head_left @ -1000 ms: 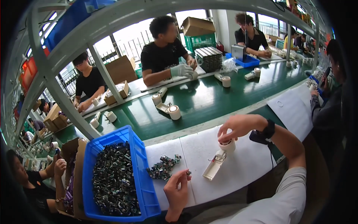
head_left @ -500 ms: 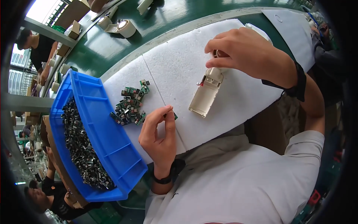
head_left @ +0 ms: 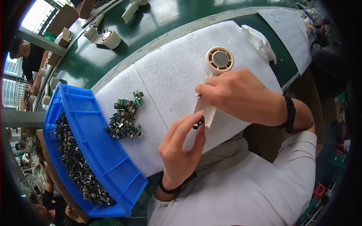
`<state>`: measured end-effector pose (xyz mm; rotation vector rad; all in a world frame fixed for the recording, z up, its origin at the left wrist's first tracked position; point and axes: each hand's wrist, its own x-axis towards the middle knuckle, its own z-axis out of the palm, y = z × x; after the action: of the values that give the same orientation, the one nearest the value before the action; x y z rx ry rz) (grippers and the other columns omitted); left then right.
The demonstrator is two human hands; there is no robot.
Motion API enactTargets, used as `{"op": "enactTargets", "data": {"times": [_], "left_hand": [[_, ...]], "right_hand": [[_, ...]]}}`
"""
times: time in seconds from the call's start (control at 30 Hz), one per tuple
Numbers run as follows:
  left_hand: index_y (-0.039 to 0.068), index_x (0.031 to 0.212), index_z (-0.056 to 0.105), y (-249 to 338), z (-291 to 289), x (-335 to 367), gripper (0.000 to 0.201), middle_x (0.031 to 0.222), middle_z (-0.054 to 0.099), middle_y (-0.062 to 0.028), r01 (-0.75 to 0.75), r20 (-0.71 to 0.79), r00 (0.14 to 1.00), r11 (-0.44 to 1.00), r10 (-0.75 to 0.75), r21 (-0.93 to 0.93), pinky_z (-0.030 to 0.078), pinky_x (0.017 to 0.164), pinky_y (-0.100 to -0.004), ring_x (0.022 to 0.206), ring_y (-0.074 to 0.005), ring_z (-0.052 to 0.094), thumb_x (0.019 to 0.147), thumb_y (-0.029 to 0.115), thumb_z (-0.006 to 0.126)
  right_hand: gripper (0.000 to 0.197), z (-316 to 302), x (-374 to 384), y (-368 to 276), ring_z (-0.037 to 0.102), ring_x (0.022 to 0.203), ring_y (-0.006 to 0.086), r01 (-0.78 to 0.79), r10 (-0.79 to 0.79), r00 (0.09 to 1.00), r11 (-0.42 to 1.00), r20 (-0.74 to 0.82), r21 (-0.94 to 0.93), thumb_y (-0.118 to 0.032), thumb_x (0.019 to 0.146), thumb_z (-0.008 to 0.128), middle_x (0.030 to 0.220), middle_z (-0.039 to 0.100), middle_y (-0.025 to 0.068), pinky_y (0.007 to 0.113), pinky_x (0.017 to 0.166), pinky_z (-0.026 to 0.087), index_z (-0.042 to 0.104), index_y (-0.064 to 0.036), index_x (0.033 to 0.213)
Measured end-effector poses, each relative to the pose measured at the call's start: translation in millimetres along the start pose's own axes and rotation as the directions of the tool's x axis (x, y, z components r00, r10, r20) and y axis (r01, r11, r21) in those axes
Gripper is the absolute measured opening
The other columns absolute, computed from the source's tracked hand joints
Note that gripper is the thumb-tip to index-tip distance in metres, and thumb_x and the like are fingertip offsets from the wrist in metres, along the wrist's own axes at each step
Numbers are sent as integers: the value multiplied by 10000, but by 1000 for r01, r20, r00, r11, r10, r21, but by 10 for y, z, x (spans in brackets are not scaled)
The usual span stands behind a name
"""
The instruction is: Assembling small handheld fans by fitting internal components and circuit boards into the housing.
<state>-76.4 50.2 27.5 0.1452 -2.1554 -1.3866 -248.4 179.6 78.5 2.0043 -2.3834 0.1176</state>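
A cream plastic casing (head_left: 211, 114) lies on the white foam sheet, its open hollow handle toward me. Its round head (head_left: 220, 59), with a grille and a grey disc, points away from me. My right hand (head_left: 239, 96) is closed over the middle of the casing. Its fingertips pinch a thin wire (head_left: 199, 95) at the casing's left edge, mostly hidden by the fingers. Between thumb and fingers, my left hand (head_left: 181, 145) grips a small green circuit board (head_left: 200, 122) beside the casing's near end. Left of it lies a loose pile of similar circuit boards (head_left: 124, 116).
A blue bin (head_left: 98, 150) full of small dark parts stands at the left. A crumpled white bag (head_left: 258, 41) lies at the foam's far right edge. Beyond the foam sheet (head_left: 166, 64), cream casings (head_left: 110, 39) rest on the green bench. Other people work at the left.
My left hand has carried the circuit board rightward to the casing. My right hand has come down from the round head to the casing's handle, uncovering the head's grille.
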Motion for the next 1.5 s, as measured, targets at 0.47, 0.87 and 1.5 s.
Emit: {"op": "enactTargets", "data": {"times": [0.47,0.87,1.5], "left_hand": [[55,1094,731,41,-74,-139,398,1008,713,-98,-254,223,947,964,232,74,560,718,-329,829,-241,697,710,-42,766],[21,1117,700,72,-106,-67,351,1053,677,-145,-188,92,978,982,187,0,536,818,-407,906,-335,664,788,-103,684],[7,1130,710,-1,-89,-150,416,1004,695,-152,-123,218,961,970,169,-210,583,682,-330,812,-252,703,742,-143,716]], "right_hand": [[276,117,-1,-143,669,639,195,70,0,969,958,-245,277,-104,883,715,742,638,19,321,550,539,680,-89,1156],[155,89,90,-142,675,612,192,-34,90,980,955,-179,294,-185,924,727,725,679,28,304,541,534,713,-98,1052],[183,202,-189,-398,649,569,137,-124,247,944,879,-217,461,-87,793,825,745,704,30,277,520,505,720,-68,942]]}}
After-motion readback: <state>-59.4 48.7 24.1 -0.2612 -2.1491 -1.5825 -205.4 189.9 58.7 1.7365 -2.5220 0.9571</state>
